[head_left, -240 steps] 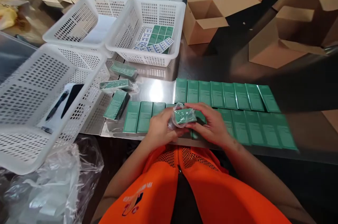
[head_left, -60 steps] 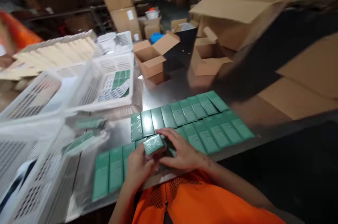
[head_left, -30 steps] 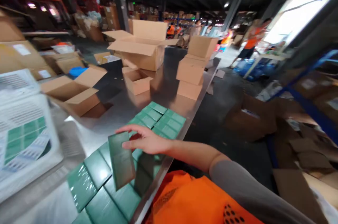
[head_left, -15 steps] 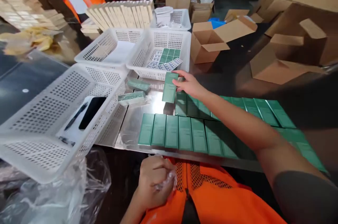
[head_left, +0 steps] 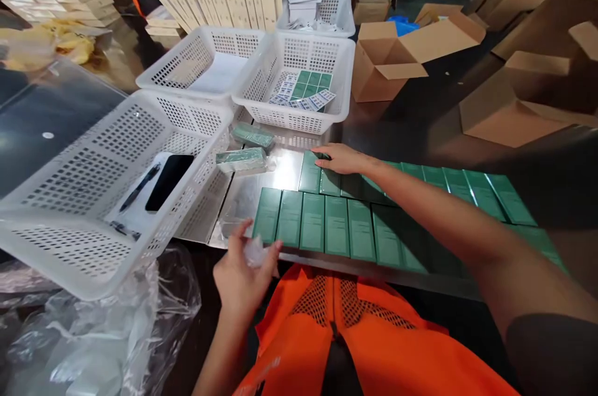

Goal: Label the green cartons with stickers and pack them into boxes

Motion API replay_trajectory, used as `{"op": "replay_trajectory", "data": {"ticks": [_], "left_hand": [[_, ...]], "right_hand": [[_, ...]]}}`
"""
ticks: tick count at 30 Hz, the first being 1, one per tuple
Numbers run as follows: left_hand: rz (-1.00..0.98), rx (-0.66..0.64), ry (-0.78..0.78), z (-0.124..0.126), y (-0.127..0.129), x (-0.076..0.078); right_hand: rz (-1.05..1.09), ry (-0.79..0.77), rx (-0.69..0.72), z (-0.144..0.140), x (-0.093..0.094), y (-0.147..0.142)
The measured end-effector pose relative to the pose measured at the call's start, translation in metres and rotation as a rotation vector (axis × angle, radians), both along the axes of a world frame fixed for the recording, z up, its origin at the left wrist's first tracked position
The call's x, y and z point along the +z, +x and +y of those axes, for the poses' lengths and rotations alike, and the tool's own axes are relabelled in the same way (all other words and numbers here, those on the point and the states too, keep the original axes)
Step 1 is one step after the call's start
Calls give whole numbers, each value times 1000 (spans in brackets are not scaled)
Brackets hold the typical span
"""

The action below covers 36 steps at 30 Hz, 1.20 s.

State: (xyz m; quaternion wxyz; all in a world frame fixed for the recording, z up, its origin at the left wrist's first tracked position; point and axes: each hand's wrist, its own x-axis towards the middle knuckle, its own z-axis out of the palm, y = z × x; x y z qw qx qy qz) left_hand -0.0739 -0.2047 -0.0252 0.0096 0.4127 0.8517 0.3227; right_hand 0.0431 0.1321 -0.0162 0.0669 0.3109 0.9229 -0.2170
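Note:
My right hand [head_left: 343, 158] grips the top of a green box [head_left: 309, 173] at the left end of the back row, with its fingers at the upper right edge. The box lies beside the others of that row, which my forearm partly covers. Below the front row's left end, my left hand [head_left: 243, 274] has thumb and fingers spread around a crumpled clear plastic wrapper [head_left: 255, 251]. The nearest item to it is the leftmost front-row green box [head_left: 268, 215]. Two film-wrapped green boxes, one in front [head_left: 240, 160] and one behind [head_left: 253, 136], lie left of the back row.
White perforated baskets stand left and behind; the nearest basket [head_left: 79, 197] holds a phone [head_left: 169, 182] and pens. Another basket [head_left: 292, 113] contains green boxes and label strips. Open cartons [head_left: 385, 66] sit on the right. Loose clear plastic [head_left: 112, 334] hangs at lower left.
My right hand has lowered the green box from in front of the basket to the end of the back row. My left hand has moved left and forward, its fist loosening around the plastic.

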Motion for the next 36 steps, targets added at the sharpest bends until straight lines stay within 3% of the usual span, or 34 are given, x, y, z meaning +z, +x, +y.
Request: {"op": "replay_trajectory", "data": {"ticks": [2,5,8,10,12,15,18,21,24,26,29,32,36], "left_hand": [[150,64,-176,4,-9,2],[228,-28,-360,10,-8,1],[220,-80,-396,12,0,-8],[218,-89,-280,9,0,-15],[187,-152,-69,5,-4,-17],[92,-291,223,0,-6,-6],[115,-328,309,-1,0,9],[156,-247,331,-2,5,16],[145,-148,397,-4,1,14],[162,-96,437,-1,-4,13],[115,-79,434,16,-6,17],[-59,-234,416,49,3,24],[-285,-553,368,87,27,26]], "right_hand": [[-32,23,13,-2,1,-1],[-76,76,10,-9,6,-1],[-65,165,17,-20,17,-8],[1,240,67,-29,26,-22],[104,304,144,-37,31,-44],[251,315,258,-49,29,-88],[320,259,293,-57,18,-126],[368,207,278,-58,13,-138],[458,142,254,-56,24,-117],[550,78,217,-57,37,-87],[743,-148,135,-70,54,-32],[829,-313,0,-92,61,20],[878,-458,-144,-114,52,70]]}}
